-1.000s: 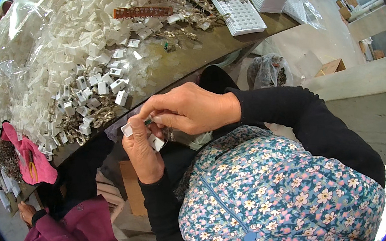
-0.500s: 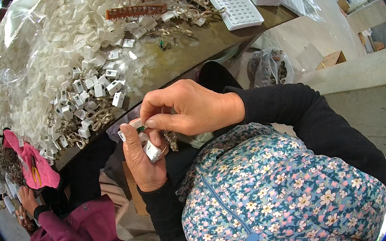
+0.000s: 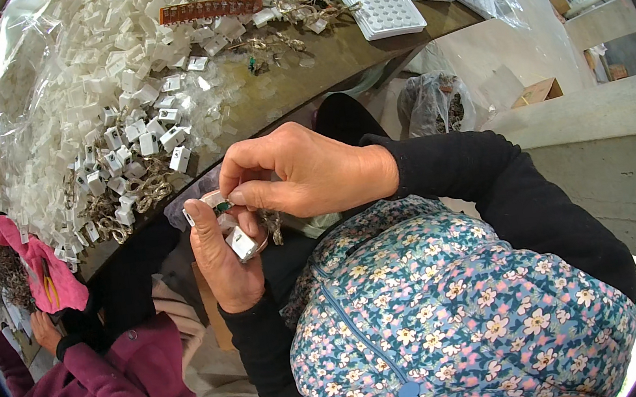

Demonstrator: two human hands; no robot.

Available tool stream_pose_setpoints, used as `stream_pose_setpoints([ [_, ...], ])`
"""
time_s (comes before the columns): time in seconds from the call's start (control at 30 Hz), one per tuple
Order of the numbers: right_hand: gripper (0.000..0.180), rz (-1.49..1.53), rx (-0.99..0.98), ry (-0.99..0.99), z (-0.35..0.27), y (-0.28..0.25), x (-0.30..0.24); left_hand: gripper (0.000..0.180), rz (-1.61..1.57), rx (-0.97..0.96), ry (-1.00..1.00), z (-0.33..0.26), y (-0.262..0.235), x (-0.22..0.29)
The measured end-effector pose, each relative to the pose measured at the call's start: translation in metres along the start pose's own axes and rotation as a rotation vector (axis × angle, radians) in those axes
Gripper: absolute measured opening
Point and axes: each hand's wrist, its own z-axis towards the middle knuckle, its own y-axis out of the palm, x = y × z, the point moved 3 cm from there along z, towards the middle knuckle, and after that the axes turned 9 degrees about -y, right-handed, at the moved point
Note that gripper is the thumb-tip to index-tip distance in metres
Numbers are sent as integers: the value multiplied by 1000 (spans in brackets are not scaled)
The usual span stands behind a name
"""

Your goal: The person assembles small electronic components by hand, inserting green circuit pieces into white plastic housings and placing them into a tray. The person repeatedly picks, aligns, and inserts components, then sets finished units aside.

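Observation:
Over my lap, just off the table edge, my left hand (image 3: 224,259) is closed around a small white plastic housing (image 3: 242,243) with a thin cable. Between its thumb and fingers sits another white piece with a small green circuit board (image 3: 221,207). My right hand (image 3: 306,170) pinches at that board with thumb and forefinger; what exactly the fingertips hold is hidden. A bundle of beige cable (image 3: 275,227) hangs below my right fingers. On the table, several finished-looking white housings (image 3: 148,144) with coiled cables (image 3: 149,191) lie near the edge.
A heap of translucent white plastic shells (image 3: 88,76) covers the table's left. Farther back lie an orange-brown strip (image 3: 209,11) and a white tray (image 3: 377,2) with round pockets. A co-worker in a purple jacket (image 3: 126,381) sits at left beside a pink cloth (image 3: 45,268).
Table and hands have shifted slightly left and up in view. Both hands keep the same grip. The co-worker's far arm has moved out to the left, away from the near hand.

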Motion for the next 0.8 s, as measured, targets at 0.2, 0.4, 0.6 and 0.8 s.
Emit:
stream_pose_setpoints([
  [0.2,14,-33,27,-40,1,0,2,46,67,-32,-42,0,-3,0],
  [0.4,14,-57,-139,38,-5,0,2,52,123,28,-84,-1,0,-3],
  [0.6,14,134,-8,136,-2,0,6,41,193,-192,44,-1,-4,1],
  [0.8,15,437,-18,334,-3,0,13,29,221,-307,66,8,-21,-3],
])
